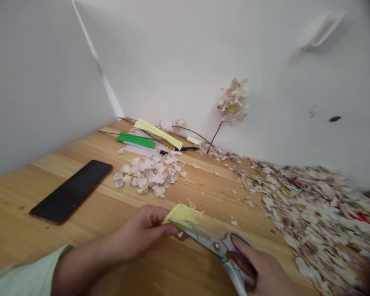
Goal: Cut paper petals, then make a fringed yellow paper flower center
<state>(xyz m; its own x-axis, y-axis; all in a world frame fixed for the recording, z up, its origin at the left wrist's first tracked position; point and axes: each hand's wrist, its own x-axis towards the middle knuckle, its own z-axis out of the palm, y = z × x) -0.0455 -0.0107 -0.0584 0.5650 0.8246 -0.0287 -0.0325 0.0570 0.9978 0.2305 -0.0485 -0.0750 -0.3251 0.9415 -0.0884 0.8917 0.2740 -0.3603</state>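
Between the thumb and fingers of my left hand (pixel 151 226) is a strip of yellow crepe paper (pixel 180 213), its far edge cut into thin fringe. My right hand (pixel 262 267) grips a pair of grey-handled scissors (pixel 217 246), thumb through the upper loop. The blades (pixel 194 235) point left and lie against the paper, close to my left fingertips. Part of the lower handle is hidden by my right hand. Beyond my hands lies a small heap of pale petals (pixel 151 174).
A black phone (pixel 72 191) lies at the left. A large spread of dried petals (pixel 320 218) covers the right side. Toward the wall are a green paper strip (pixel 137 140), a folded yellow paper strip (pixel 158 133), a black pen (pixel 186 149) and a petal flower on a twig (pixel 232 102).
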